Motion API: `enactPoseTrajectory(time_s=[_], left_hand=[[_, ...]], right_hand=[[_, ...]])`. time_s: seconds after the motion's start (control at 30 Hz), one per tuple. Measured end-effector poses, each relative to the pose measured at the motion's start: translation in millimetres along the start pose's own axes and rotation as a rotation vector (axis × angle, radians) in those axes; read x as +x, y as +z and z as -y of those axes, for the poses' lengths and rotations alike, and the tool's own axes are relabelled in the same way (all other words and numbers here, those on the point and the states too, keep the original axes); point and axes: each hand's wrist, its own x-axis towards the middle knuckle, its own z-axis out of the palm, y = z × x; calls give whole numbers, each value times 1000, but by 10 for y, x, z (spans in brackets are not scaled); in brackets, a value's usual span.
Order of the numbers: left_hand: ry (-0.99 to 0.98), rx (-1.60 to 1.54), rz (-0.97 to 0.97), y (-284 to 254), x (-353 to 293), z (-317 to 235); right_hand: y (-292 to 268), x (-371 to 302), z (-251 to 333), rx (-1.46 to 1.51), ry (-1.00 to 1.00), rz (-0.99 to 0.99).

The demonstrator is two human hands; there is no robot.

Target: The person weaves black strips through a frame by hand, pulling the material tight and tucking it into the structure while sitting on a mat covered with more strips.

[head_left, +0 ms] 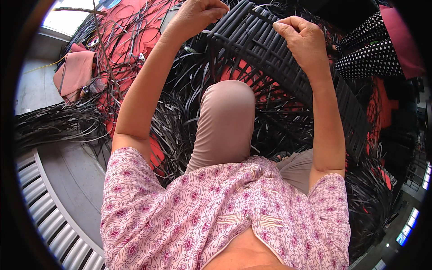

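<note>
A dark grey woven furniture frame (265, 49), wound with flat plastic strips, stands tilted beyond my raised knee. My left hand (200, 17) is at its far left corner, fingers bent and pressed together; whatever they hold is too small to make out. Over the woven top is my right hand (303, 40), thumb and forefinger pinched on the end of a thin black strip (262, 16) that runs across the weave toward the far edge. Several loose black strips (180, 92) lie in a tangle beneath the frame and around my knee.
Red sheeting (128, 27) covers the floor under scattered strips. A bundle of strips (58, 121) lies at left, near a metal roller conveyor (38, 189). Pink cloth (74, 74) hangs beyond it. Another person in polka-dot trousers (371, 49) is close at the far right.
</note>
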Motion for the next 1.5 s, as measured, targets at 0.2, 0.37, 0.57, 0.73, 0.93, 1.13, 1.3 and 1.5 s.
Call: enactPoseTrajectory(time_s=[0.2, 0.37, 0.57, 0.73, 0.93, 1.13, 1.3, 1.5], left_hand=[[55, -12, 94, 37, 112, 199], [30, 33, 85, 96, 150, 192], [-51, 204, 81, 144, 192, 126], [-15, 245, 97, 152, 214, 183], [-20, 339, 146, 171, 281, 116], [65, 604, 180, 217, 340, 10], [-43, 691, 255, 239, 459, -88], [-45, 404, 128, 282, 327, 70]], right_hand=[[264, 12, -91, -121, -45, 1], [439, 84, -85, -246, 59, 92], [559, 183, -133, -359, 137, 130], [603, 215, -79, -371, 177, 162], [624, 232, -119, -363, 188, 151], [647, 255, -251, -233, 232, 181], [673, 255, -564, -22, 279, 177], [564, 182, -471, 635, 554, 99]])
